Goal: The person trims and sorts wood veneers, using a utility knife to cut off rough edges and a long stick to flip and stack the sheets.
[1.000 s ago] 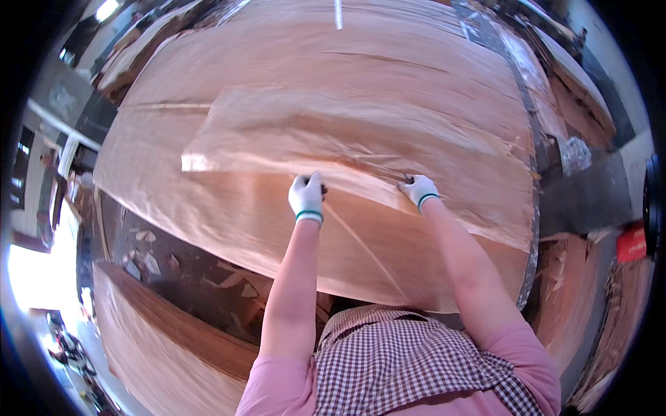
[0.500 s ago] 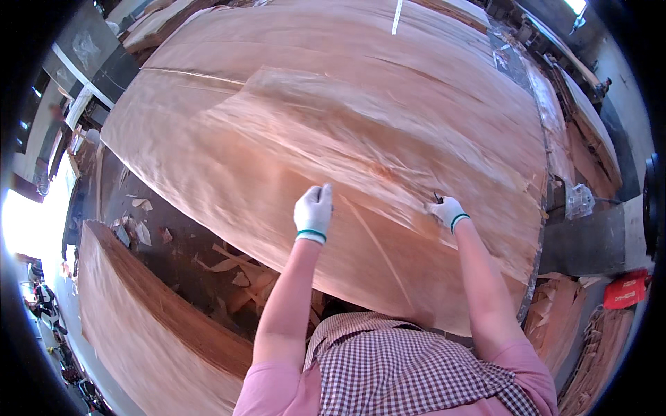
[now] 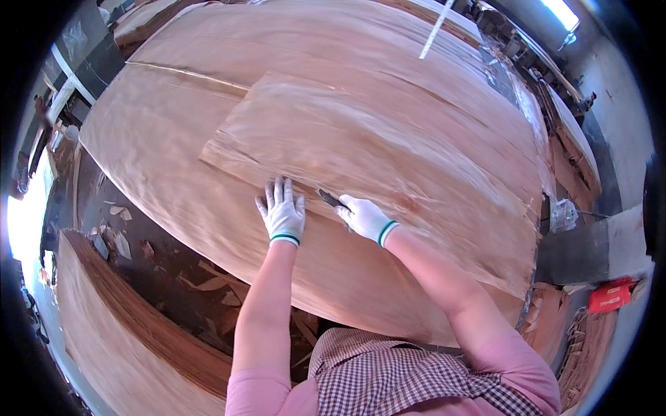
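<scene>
My left hand [image 3: 283, 213], in a white glove with a green cuff edge, presses flat with its fingers spread near the front edge of a loose wood veneer sheet [image 3: 312, 121]. Just right of it, my right hand [image 3: 366, 219], gloved alike, grips a dark utility knife [image 3: 328, 198]. The knife's tip points left toward my left fingers, close to the sheet's edge. This loose sheet has a wrinkled surface and lies on a larger, pale brown veneer sheet [image 3: 166, 139] that covers the broad work surface.
A narrow white strip [image 3: 436, 31] lies at the far side. At lower left stands a stack of veneer [image 3: 132, 305], with scraps [image 3: 121, 243] on the floor beside it. More wood stacks [image 3: 544, 319] and a red bag [image 3: 610, 295] are at the right.
My left hand has moved slightly left and opened from a closed pose to lie flat. My right hand has come left with the knife. A thin pale strip near my left hand no longer shows.
</scene>
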A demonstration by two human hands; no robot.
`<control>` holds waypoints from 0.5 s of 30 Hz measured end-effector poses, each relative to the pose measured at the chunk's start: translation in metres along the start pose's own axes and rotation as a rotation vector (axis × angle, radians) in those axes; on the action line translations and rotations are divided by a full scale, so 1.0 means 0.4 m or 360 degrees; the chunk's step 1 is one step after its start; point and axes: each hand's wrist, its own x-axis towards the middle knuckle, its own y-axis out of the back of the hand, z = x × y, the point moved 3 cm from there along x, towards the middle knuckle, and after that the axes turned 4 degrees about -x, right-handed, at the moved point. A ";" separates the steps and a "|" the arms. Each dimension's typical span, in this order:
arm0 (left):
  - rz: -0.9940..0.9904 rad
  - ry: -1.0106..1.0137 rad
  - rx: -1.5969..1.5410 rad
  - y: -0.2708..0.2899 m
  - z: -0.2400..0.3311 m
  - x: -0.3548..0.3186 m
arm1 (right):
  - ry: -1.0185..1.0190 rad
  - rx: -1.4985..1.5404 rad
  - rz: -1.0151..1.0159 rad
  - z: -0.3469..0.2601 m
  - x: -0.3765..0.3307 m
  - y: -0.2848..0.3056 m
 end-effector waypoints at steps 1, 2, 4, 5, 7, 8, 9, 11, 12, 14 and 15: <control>0.0060 -0.0037 -0.0021 0.003 0.002 -0.004 | 0.0062 -0.0219 0.0086 -0.013 0.029 -0.016; 0.0067 -0.0044 -0.0060 0.004 0.005 -0.005 | 0.0056 -0.0359 0.0123 -0.021 0.062 -0.027; 0.0054 -0.0038 -0.0112 0.005 0.002 0.003 | -0.0059 -0.0432 0.0132 -0.041 0.133 -0.044; 0.0052 -0.0032 -0.0120 0.005 0.000 0.006 | -0.0109 -0.0469 0.0139 -0.056 0.164 -0.050; 0.0036 -0.0019 -0.0136 0.005 0.000 0.006 | -0.0178 -0.0554 0.0152 -0.078 0.215 -0.067; 0.0032 0.0002 -0.0121 0.010 -0.011 0.007 | -0.0178 -0.0591 0.0178 -0.099 0.240 -0.081; 0.0032 0.0030 -0.0108 0.012 -0.019 0.007 | -0.0172 -0.0631 0.0200 -0.120 0.262 -0.095; 0.0022 0.0009 -0.0075 0.051 -0.003 0.012 | -0.0136 -0.0685 0.0202 -0.117 0.298 -0.126; -0.0011 0.0080 -0.0118 0.073 -0.018 0.008 | -0.0134 -0.0725 0.0144 -0.145 0.291 -0.144; 0.0089 0.0115 -0.0227 0.076 -0.010 -0.016 | -0.0095 -0.0818 0.0143 -0.144 0.280 -0.146; 0.0145 0.0119 -0.0279 0.056 0.007 -0.018 | -0.0027 -0.0814 0.0242 -0.114 0.279 -0.143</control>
